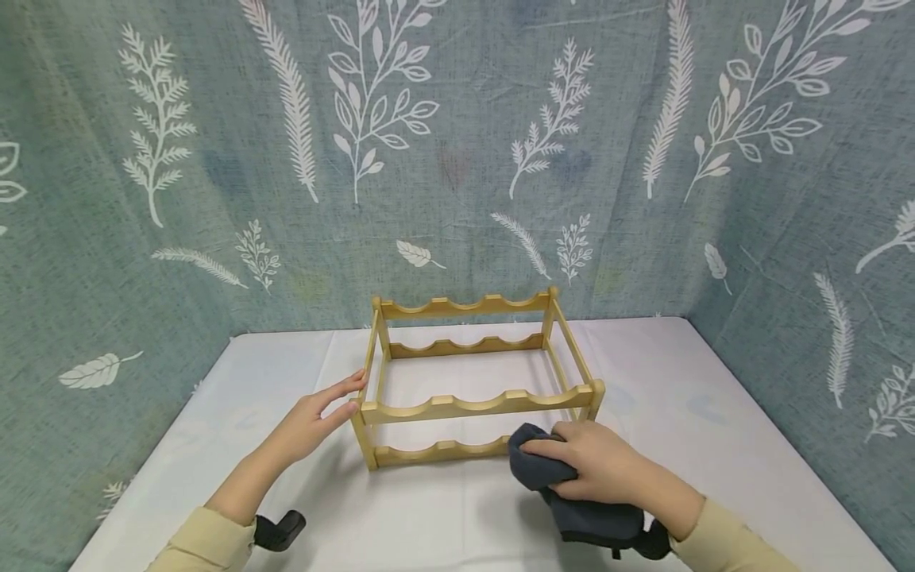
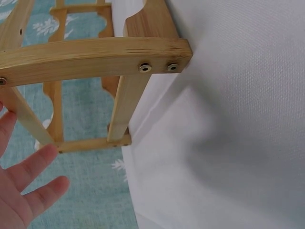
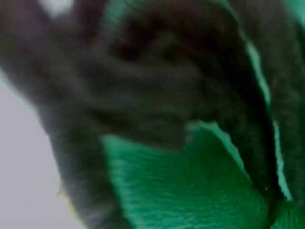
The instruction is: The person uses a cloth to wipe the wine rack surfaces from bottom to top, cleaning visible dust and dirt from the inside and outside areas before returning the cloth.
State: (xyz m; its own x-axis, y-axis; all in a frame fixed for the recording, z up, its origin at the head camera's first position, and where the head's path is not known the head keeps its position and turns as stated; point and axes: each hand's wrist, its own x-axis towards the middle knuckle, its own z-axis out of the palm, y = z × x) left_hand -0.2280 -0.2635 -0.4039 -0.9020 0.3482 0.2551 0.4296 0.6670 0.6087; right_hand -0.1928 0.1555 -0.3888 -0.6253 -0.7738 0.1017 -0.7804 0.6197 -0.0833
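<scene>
A two-tier wooden wine rack (image 1: 477, 405) with scalloped rails stands on the white-covered table. At its left side is my left hand (image 1: 314, 421), fingers extended and spread, fingertips right at the upper side rail. The left wrist view shows these fingers (image 2: 33, 167) beside the rack's bare wood frame (image 2: 95, 59) and its screw heads. My right hand (image 1: 596, 465) grips a bunched dark navy cloth (image 1: 596, 520) at the rack's front right corner, overlapping the lower front rail. Blurred dark folds of the cloth (image 3: 138, 95) and green patches fill most of the right wrist view.
The white tablecloth (image 1: 429, 524) covers the table around the rack. Behind and to both sides hangs a blue-green curtain (image 1: 457, 159) with white leaf prints, close behind the table's back edge.
</scene>
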